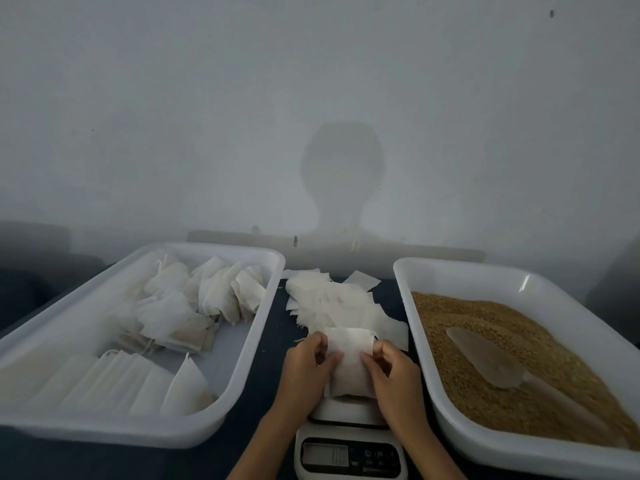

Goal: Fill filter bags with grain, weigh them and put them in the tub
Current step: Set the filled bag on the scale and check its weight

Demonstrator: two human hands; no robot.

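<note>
A white filter bag (pixel 349 362) stands on the platform of a small digital scale (pixel 349 452) at the bottom centre. My left hand (pixel 304 368) pinches the bag's left edge and my right hand (pixel 391 372) pinches its right edge. Behind the scale lies a loose pile of empty filter bags (pixel 332 299). The white tub on the left (pixel 242 348) holds several filled bags (pixel 180 306). On the right, a white tub (pixel 429 344) is filled with brown grain (pixel 485 341), with a translucent scoop (pixel 491 358) lying on it.
The two tubs flank the scale on a dark tabletop (pixel 270 344). A pale wall (pixel 311 98) rises close behind the tubs, with the shadow of a head on it.
</note>
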